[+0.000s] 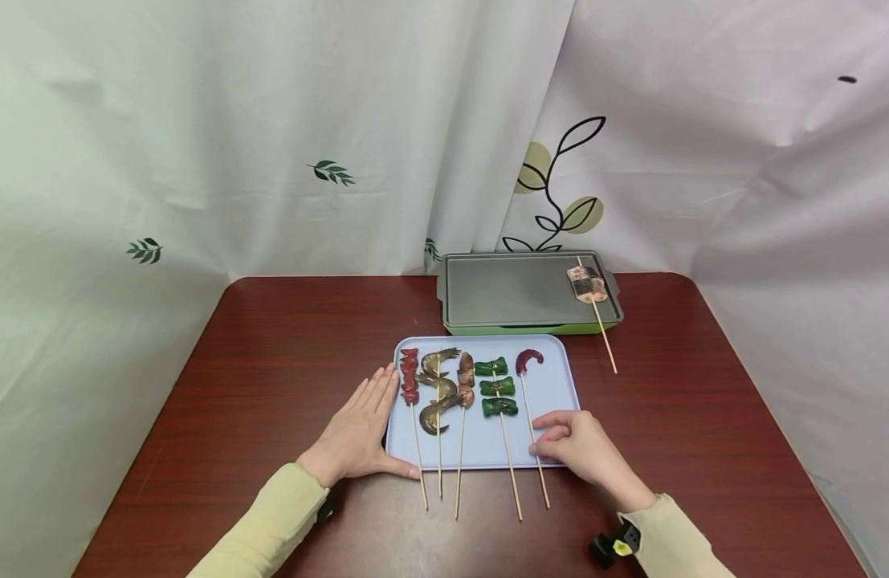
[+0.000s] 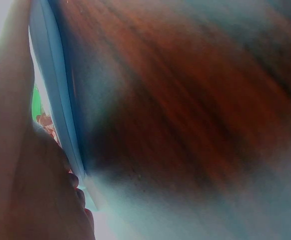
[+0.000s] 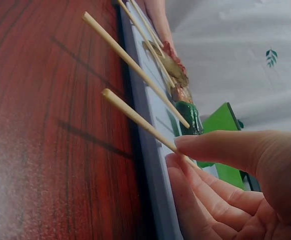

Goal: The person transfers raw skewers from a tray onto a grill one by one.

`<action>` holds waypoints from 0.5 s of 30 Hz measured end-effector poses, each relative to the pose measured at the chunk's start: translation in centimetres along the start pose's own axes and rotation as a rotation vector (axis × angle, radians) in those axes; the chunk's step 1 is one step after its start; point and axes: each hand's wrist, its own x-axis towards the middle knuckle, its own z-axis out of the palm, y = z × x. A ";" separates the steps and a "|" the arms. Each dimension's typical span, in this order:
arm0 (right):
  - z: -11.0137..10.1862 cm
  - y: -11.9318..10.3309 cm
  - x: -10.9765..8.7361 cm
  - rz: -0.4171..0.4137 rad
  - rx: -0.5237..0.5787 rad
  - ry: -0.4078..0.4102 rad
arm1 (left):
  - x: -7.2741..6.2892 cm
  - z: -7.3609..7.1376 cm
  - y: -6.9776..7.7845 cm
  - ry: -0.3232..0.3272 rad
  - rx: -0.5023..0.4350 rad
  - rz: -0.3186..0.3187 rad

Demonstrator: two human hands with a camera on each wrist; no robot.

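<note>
My right hand (image 1: 585,449) pinches the wooden stick of a skewer with a curled dark-red piece like an octopus tentacle (image 1: 528,359), at the right side of a light blue tray (image 1: 560,385). In the right wrist view, thumb and fingers close around that stick (image 3: 140,121). My left hand (image 1: 360,429) lies along the tray's left edge with fingers extended, its thumb near the front corner. Between the hands lie a red meat skewer (image 1: 409,377), a shrimp skewer (image 1: 437,387), a brownish meat skewer (image 1: 466,377) and a green pepper skewer (image 1: 498,387), sticks overhanging the front edge.
Behind the tray stands a grey grill pan (image 1: 516,289) on a green base (image 1: 531,330). A skewer with grey-and-pink pieces, perhaps fish (image 1: 587,284), rests on its right side, its stick reaching over the front. A white curtain (image 1: 328,120) hangs behind the brown table (image 1: 271,345).
</note>
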 end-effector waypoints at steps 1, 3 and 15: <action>0.0 0.0 0.0 -0.005 0.011 -0.001 | 0.0 0.0 0.0 0.002 -0.003 0.001; -0.1 -0.1 -0.1 -0.002 0.036 0.002 | 0.0 0.0 0.0 0.000 -0.003 0.000; -0.4 0.2 -0.9 0.064 0.332 -0.048 | 0.1 0.0 0.0 0.003 -0.002 -0.001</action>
